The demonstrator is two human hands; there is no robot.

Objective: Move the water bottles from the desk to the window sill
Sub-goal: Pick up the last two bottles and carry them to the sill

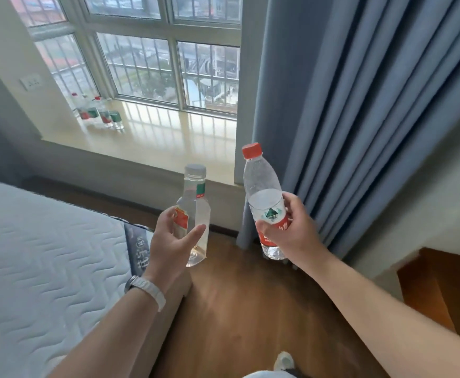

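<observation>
My left hand (168, 241) grips a clear bottle with a grey cap (196, 203) and a red and green label, held upright above the wooden floor. In my right hand (291, 230) is a taller bottle with a red cap (261, 186) and a red label, also upright. Both bottles hang in the air just short of the cream window sill (155, 137). Several bottles (97, 113) with red and green labels stand in a group at the sill's far left corner.
A white quilted mattress (46, 255) fills the left. Blue curtains (359, 105) hang at the right, reaching the floor. A wooden desk corner (436, 282) shows at the right edge. My shoe (284, 361) is on the floor below.
</observation>
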